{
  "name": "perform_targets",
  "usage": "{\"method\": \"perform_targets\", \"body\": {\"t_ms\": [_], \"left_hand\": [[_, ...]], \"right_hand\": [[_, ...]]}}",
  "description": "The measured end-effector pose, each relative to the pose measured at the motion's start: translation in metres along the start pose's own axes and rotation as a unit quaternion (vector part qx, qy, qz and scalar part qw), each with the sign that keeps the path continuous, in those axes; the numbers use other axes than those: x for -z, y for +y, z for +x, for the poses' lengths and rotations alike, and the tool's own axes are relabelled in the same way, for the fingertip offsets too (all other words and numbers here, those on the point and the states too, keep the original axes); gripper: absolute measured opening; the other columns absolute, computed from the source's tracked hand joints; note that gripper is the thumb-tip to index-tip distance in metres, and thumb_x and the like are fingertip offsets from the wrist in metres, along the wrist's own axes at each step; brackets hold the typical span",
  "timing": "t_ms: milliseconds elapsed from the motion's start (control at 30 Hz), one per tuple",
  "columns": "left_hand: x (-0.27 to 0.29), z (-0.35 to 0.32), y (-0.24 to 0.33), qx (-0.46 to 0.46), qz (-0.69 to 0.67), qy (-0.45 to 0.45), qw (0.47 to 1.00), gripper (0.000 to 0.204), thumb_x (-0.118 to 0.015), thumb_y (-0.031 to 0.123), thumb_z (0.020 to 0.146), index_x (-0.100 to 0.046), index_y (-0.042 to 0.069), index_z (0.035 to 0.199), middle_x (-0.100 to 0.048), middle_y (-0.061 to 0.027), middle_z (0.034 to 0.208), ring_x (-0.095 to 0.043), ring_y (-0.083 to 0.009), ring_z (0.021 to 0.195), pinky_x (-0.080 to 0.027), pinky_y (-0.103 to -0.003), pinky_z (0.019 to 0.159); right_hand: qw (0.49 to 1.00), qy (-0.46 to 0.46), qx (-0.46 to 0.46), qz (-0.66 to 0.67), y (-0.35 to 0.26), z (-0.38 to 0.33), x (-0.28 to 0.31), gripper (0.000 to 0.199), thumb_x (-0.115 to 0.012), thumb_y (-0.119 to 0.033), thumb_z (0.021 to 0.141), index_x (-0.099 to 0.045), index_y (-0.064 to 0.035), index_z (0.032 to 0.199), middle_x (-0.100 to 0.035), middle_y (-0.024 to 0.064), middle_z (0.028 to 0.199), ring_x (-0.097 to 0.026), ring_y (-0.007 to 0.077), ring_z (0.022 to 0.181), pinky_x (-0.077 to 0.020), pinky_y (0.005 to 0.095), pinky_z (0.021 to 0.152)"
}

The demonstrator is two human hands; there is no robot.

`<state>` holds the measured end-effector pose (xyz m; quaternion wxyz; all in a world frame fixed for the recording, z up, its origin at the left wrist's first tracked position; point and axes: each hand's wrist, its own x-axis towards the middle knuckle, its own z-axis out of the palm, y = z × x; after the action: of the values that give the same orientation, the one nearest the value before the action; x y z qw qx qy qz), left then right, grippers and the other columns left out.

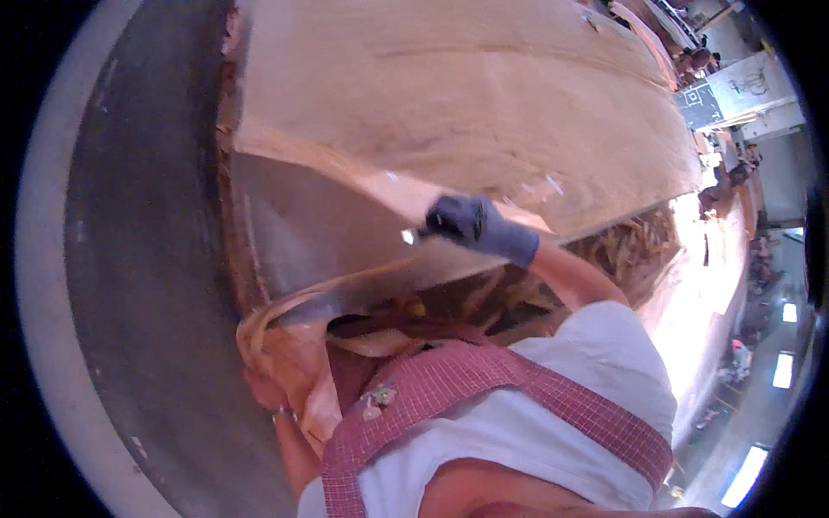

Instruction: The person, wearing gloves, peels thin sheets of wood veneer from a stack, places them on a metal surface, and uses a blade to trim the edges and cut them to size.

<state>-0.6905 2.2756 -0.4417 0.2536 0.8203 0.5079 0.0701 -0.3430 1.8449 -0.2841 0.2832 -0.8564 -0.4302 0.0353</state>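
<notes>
A large pale sheet of thin wood veneer [449, 95] lies across a long table. Its near edge is lifted and folded back, baring the grey metal tabletop [302, 224]. My right hand [471, 223], in a dark glove, grips that raised edge. My left hand [263, 388], bare with a band at the wrist, holds the crumpled lower corner of the veneer [294, 363] near my waist. I wear a white shirt and a red checked apron [466, 380].
Dark grey floor [147, 259] runs along the left. Loose veneer scraps [622, 242] are piled beneath the table's near side. Other people [699, 60] stand at the far upper right beside another pale table [717, 285].
</notes>
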Motion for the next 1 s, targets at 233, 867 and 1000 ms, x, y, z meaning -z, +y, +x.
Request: {"method": "perform_targets", "body": {"t_ms": [233, 867, 1000], "left_hand": [[0.031, 0.122, -0.133, 0.225, -0.299, -0.149, 0.915, 0.059, -0.049, 0.046, 0.096, -0.055, -0.002, 0.13, -0.059, -0.0136, 0.126, -0.056, -0.0276, 0.116, -0.046, -0.039, 0.096], [-0.066, 0.644, 0.062, -0.226, -0.148, -0.329, 0.905, 0.035, -0.045, 0.022, 0.096, -0.056, 0.0, 0.12, -0.06, -0.0064, 0.099, -0.058, -0.0174, 0.086, -0.047, -0.032, 0.073], [-0.105, 0.688, 0.09, -0.256, -0.142, -0.421, 0.859, 0.041, -0.045, 0.015, 0.096, -0.049, -0.004, 0.132, -0.053, -0.0149, 0.134, -0.05, -0.0236, 0.122, -0.04, -0.033, 0.102]], "right_hand": [[0.994, -0.1, -0.025, 0.039, -0.028, 0.015, -0.06, 0.04, -0.073, -0.04, 0.08, -0.059, -0.0099, 0.102, -0.06, 0.009, 0.092, -0.064, 0.0314, 0.079, -0.0506, 0.0392, 0.064], [0.828, 0.14, -0.521, -0.149, -0.113, 0.208, -0.305, 0.025, -0.061, -0.037, 0.087, -0.059, -0.0126, 0.089, -0.064, 0.0119, 0.087, -0.063, 0.0338, 0.08, -0.0501, 0.0435, 0.068], [0.843, 0.154, -0.494, -0.146, -0.103, 0.207, -0.314, 0.026, -0.064, -0.036, 0.084, -0.059, -0.0119, 0.094, -0.064, 0.0132, 0.09, -0.064, 0.0354, 0.083, -0.0511, 0.0442, 0.067]]}}
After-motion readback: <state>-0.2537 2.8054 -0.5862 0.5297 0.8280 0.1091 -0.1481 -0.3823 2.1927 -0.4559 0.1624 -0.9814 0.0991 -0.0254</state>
